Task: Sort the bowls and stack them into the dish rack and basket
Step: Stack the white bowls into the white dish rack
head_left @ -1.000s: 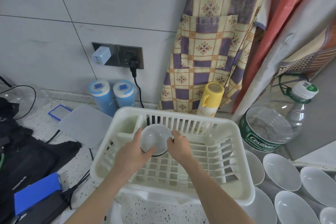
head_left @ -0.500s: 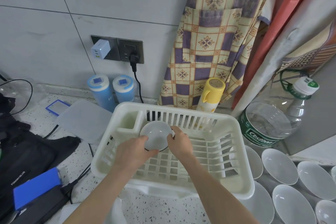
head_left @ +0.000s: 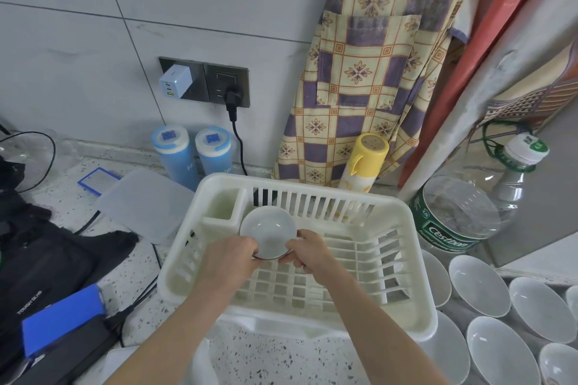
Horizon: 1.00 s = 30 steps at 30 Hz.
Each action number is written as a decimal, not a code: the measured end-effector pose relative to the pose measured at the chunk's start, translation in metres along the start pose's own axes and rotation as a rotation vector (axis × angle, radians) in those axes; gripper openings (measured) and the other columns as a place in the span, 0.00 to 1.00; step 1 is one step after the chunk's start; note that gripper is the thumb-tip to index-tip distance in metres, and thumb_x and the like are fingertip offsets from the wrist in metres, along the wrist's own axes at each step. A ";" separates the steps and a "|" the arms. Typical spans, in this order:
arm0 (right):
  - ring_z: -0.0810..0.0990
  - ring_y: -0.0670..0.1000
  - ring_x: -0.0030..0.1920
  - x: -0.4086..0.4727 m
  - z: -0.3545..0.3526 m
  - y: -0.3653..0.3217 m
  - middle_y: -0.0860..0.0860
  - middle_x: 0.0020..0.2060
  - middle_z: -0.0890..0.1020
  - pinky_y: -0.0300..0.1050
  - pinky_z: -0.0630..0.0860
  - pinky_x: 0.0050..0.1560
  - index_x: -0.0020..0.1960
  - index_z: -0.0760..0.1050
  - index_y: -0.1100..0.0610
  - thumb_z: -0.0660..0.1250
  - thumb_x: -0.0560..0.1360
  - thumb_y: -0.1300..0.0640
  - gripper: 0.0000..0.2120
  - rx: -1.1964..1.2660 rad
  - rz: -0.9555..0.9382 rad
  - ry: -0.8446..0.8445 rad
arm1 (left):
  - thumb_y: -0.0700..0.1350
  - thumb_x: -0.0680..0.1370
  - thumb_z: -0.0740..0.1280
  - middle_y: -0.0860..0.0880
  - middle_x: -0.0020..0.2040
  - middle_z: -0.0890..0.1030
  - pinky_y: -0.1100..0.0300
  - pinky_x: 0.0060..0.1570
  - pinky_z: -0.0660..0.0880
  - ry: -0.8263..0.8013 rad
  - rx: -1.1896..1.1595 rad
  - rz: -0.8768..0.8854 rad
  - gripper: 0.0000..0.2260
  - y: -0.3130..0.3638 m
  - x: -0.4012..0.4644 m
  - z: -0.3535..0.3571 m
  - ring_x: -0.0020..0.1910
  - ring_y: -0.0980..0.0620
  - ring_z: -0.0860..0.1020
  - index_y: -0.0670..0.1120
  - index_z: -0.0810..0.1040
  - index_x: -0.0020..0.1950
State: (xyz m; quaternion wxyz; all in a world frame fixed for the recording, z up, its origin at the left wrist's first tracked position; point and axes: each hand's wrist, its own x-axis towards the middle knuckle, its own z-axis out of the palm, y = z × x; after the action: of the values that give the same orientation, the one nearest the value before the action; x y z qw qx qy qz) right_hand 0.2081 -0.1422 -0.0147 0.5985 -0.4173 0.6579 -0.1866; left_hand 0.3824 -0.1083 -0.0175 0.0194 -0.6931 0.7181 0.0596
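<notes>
Glossy glazed ceramic bowl (head_left: 268, 233), matt white plastic dish rack (head_left: 419, 262), speckled stone countertop (head_left: 275, 356)

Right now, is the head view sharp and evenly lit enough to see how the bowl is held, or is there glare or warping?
Head view: soft, even light, no hard shadows; both hands' grip on the small bowl reads clearly over the dish rack. Head view: wide-angle warping bends the wall tile lines. Head view: mild sheen inside the loose bowls at right.
</notes>
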 end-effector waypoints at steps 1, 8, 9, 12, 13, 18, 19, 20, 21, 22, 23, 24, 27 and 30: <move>0.68 0.45 0.20 0.000 0.001 0.000 0.57 0.32 0.84 0.33 0.59 0.19 0.61 0.72 0.59 0.61 0.73 0.63 0.17 0.013 0.002 0.006 | 0.58 0.74 0.69 0.53 0.35 0.77 0.61 0.28 0.65 0.001 0.001 -0.002 0.12 0.000 0.001 0.000 0.36 0.50 0.78 0.49 0.81 0.42; 0.67 0.47 0.23 0.002 0.003 0.002 0.57 0.31 0.84 0.35 0.59 0.18 0.65 0.72 0.60 0.62 0.73 0.64 0.20 0.061 0.030 0.022 | 0.57 0.75 0.70 0.51 0.37 0.81 0.61 0.29 0.67 0.003 -0.019 -0.007 0.11 0.001 0.000 -0.001 0.37 0.49 0.80 0.50 0.82 0.44; 0.67 0.47 0.23 0.000 0.003 0.001 0.57 0.31 0.84 0.35 0.58 0.18 0.65 0.72 0.60 0.62 0.73 0.64 0.20 0.062 0.034 0.020 | 0.58 0.75 0.70 0.52 0.37 0.80 0.61 0.29 0.66 0.002 -0.020 -0.010 0.11 0.001 0.000 -0.001 0.36 0.50 0.80 0.50 0.81 0.44; 0.65 0.45 0.20 -0.006 0.002 -0.002 0.57 0.34 0.84 0.34 0.58 0.19 0.65 0.71 0.60 0.62 0.75 0.61 0.19 0.016 0.018 0.014 | 0.57 0.75 0.70 0.53 0.36 0.77 0.60 0.29 0.64 0.000 -0.015 -0.022 0.11 0.002 -0.001 -0.005 0.36 0.49 0.78 0.50 0.80 0.45; 0.66 0.45 0.19 -0.010 0.001 -0.003 0.57 0.35 0.84 0.34 0.58 0.19 0.66 0.71 0.60 0.62 0.75 0.59 0.19 -0.012 0.006 0.020 | 0.57 0.75 0.70 0.52 0.37 0.78 0.59 0.30 0.64 0.004 -0.010 -0.018 0.11 0.003 -0.003 -0.007 0.37 0.49 0.78 0.50 0.79 0.46; 0.71 0.44 0.25 -0.040 -0.003 -0.005 0.53 0.36 0.84 0.33 0.63 0.20 0.73 0.64 0.58 0.63 0.77 0.54 0.26 -0.128 -0.066 0.110 | 0.55 0.78 0.66 0.51 0.44 0.83 0.60 0.31 0.66 0.076 -0.044 -0.041 0.12 0.004 -0.020 -0.026 0.43 0.49 0.82 0.50 0.78 0.56; 0.72 0.44 0.27 -0.049 -0.005 -0.004 0.52 0.36 0.84 0.34 0.64 0.22 0.73 0.65 0.57 0.63 0.77 0.55 0.25 -0.135 -0.087 0.130 | 0.55 0.79 0.65 0.52 0.44 0.83 0.60 0.31 0.67 0.098 -0.066 -0.060 0.11 0.003 -0.027 -0.031 0.42 0.49 0.82 0.50 0.79 0.56; 0.73 0.43 0.28 -0.059 -0.007 -0.003 0.51 0.37 0.84 0.34 0.65 0.24 0.73 0.65 0.56 0.63 0.77 0.55 0.25 -0.131 -0.113 0.152 | 0.54 0.80 0.63 0.52 0.42 0.84 0.60 0.30 0.69 0.116 -0.101 -0.074 0.11 0.001 -0.036 -0.036 0.39 0.50 0.81 0.50 0.80 0.55; 0.74 0.42 0.28 -0.069 -0.009 -0.001 0.51 0.38 0.85 0.34 0.66 0.25 0.72 0.65 0.56 0.63 0.78 0.56 0.24 -0.118 -0.144 0.176 | 0.54 0.80 0.63 0.53 0.40 0.84 0.60 0.30 0.71 0.136 -0.148 -0.081 0.11 0.000 -0.045 -0.041 0.37 0.50 0.81 0.50 0.81 0.53; 0.74 0.40 0.26 -0.080 -0.011 0.001 0.51 0.41 0.85 0.34 0.67 0.25 0.72 0.65 0.55 0.62 0.78 0.57 0.23 -0.098 -0.179 0.202 | 0.54 0.80 0.63 0.53 0.38 0.83 0.61 0.29 0.71 0.160 -0.197 -0.077 0.11 -0.001 -0.056 -0.045 0.34 0.51 0.80 0.50 0.81 0.51; 0.73 0.39 0.23 -0.091 -0.012 0.004 0.51 0.42 0.85 0.33 0.67 0.23 0.72 0.65 0.54 0.61 0.78 0.57 0.23 -0.070 -0.216 0.228 | 0.54 0.80 0.63 0.54 0.36 0.83 0.61 0.28 0.71 0.187 -0.246 -0.064 0.10 -0.001 -0.067 -0.049 0.32 0.52 0.79 0.51 0.81 0.50; 0.71 0.39 0.20 -0.103 -0.013 0.008 0.51 0.41 0.86 0.33 0.67 0.23 0.72 0.65 0.53 0.61 0.78 0.57 0.22 -0.035 -0.254 0.253 | 0.53 0.79 0.64 0.55 0.34 0.82 0.62 0.27 0.70 0.218 -0.297 -0.046 0.09 -0.001 -0.080 -0.052 0.31 0.52 0.79 0.51 0.81 0.49; 0.72 0.40 0.25 -0.142 -0.011 0.028 0.46 0.37 0.86 0.37 0.71 0.31 0.70 0.68 0.49 0.61 0.78 0.55 0.20 0.072 -0.364 0.306 | 0.52 0.79 0.67 0.56 0.31 0.81 0.62 0.26 0.72 0.316 -0.439 0.014 0.07 0.003 -0.116 -0.056 0.28 0.56 0.78 0.51 0.81 0.46; 0.77 0.37 0.29 -0.175 -0.007 0.058 0.46 0.37 0.86 0.39 0.71 0.36 0.65 0.72 0.46 0.62 0.78 0.55 0.16 0.185 -0.411 0.340 | 0.53 0.78 0.67 0.58 0.29 0.79 0.63 0.22 0.70 0.332 -0.552 0.030 0.06 0.014 -0.150 -0.052 0.26 0.61 0.76 0.54 0.80 0.44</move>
State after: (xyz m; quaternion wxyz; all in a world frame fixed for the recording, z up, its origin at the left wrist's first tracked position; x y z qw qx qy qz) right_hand 0.1710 0.0246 0.0544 0.4647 -0.4484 0.6306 -0.4306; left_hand 0.3770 0.0357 0.0516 -0.2877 -0.6619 0.6783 0.1383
